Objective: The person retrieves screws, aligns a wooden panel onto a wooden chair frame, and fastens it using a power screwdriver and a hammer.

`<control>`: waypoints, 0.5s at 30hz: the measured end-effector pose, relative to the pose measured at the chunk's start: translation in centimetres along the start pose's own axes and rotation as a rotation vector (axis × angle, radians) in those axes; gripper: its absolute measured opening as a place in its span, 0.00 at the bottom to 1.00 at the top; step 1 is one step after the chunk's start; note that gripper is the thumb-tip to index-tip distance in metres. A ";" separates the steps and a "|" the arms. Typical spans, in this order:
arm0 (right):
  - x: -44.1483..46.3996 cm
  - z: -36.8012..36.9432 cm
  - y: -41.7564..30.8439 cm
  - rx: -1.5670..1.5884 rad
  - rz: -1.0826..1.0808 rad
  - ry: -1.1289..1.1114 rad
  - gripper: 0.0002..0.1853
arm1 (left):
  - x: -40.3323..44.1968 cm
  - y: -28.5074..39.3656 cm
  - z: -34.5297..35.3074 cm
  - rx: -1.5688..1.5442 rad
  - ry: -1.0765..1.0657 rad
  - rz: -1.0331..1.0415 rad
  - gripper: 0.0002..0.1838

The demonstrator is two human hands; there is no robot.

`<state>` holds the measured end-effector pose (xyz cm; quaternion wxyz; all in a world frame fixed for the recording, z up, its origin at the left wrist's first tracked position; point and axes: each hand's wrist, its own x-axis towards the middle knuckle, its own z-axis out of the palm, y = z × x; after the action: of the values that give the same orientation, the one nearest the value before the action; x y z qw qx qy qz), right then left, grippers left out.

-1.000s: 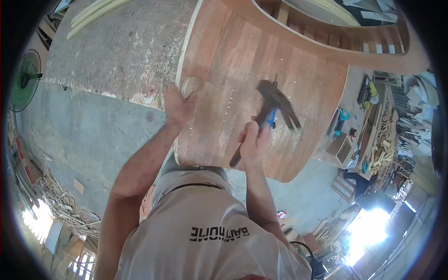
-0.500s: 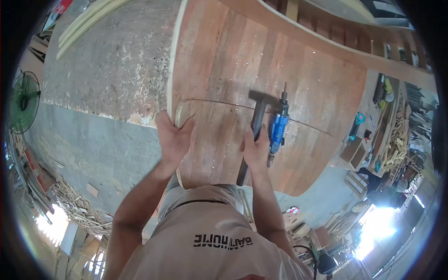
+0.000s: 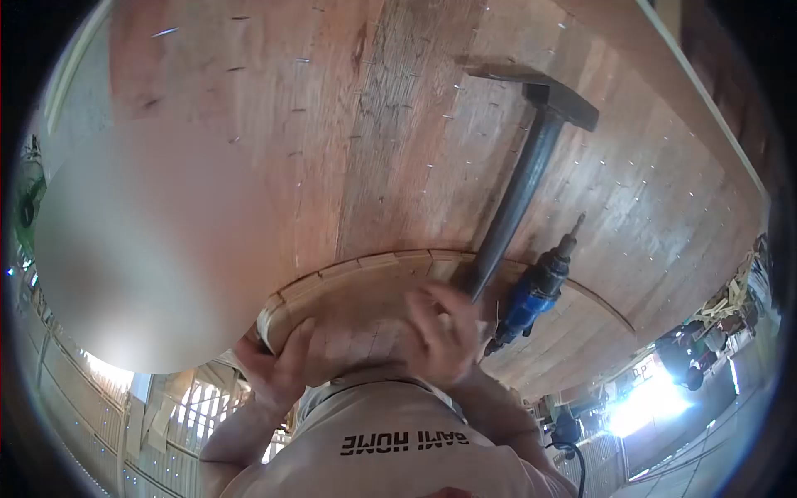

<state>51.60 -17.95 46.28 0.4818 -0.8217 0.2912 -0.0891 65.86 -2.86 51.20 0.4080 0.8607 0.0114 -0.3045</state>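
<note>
My left hand (image 3: 278, 365) grips the near left edge of a curved wooden panel (image 3: 340, 307), thumb on the face and fingers around the rim. Just below the lower end of a hammer's (image 3: 523, 183) dark handle is my right hand (image 3: 440, 336), its fingers loosely bent, apart and somewhat blurred. The hammer lies on the planked surface (image 3: 315, 166), head pointing away from me. Right of it rests a blue power driver (image 3: 531, 299) with its bit pointing away. A curved seam crosses the wood beneath both tools.
Many metal staples dot the planks. A raised wooden side (image 3: 706, 100) borders the far right. A large blurred patch hides the left part of the view. Wood scraps (image 3: 718, 303) lie beyond the right edge, and a dark cable (image 3: 581, 465) hangs at lower right.
My view has dropped closer to the wood. My right hand has let go of the hammer, which now lies beside the driver. My left hand still holds the panel's edge.
</note>
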 end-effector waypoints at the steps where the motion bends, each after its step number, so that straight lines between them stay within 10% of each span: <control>1: 0.1 0.7 0.0 -0.035 0.013 -0.054 0.24 | -0.1 0.2 0.0 0.042 0.008 0.031 0.37; 15: 0.7 1.7 0.8 -0.110 0.116 -0.245 0.24 | -0.4 -1.8 -0.7 0.123 -0.125 -0.030 0.41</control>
<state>52.58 -17.34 44.63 0.4723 -0.8333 0.2818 0.0560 65.42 -1.07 50.52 0.3498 0.8630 -0.0202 -0.3638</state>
